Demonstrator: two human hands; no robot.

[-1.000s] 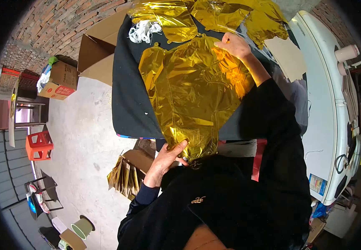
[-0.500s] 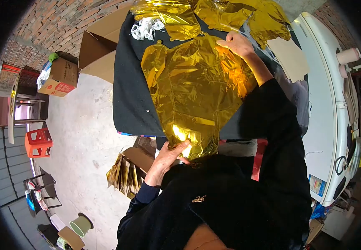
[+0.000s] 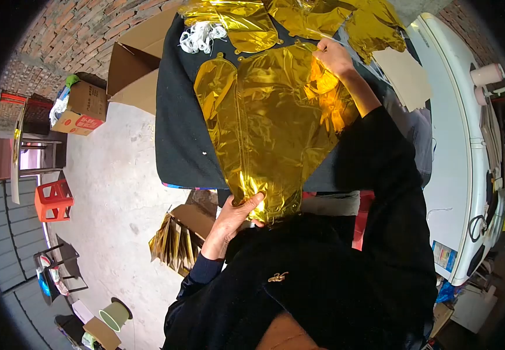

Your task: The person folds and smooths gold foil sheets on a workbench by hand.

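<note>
A large gold foil sheet [image 3: 270, 111], creased and shiny with small tabs along its far edge, lies over the black cloth [image 3: 179, 134] on the table. My left hand [image 3: 232, 219] pinches its near end, thumb on top. At the far right corner of the foil, my right hand [image 3: 333, 57] has its fingers closed on the edge, where the foil bunches up. More gold foil pieces [image 3: 310, 20] lie along the table's far side. A bundle of white string [image 3: 203, 38] sits at the far left of the cloth.
An open cardboard box [image 3: 130, 76] stands left of the table. Folded gold foil [image 3: 173, 245] fills a box on the floor by my left arm. A beige card [image 3: 401, 79] lies at the right, beside a white appliance [image 3: 453, 140]. A red stool [image 3: 54, 200] stands far left.
The foil's far edge and my right hand have shifted slightly away from me, and the foil looks more stretched. My left hand has moved slightly left and keeps its hold.
</note>
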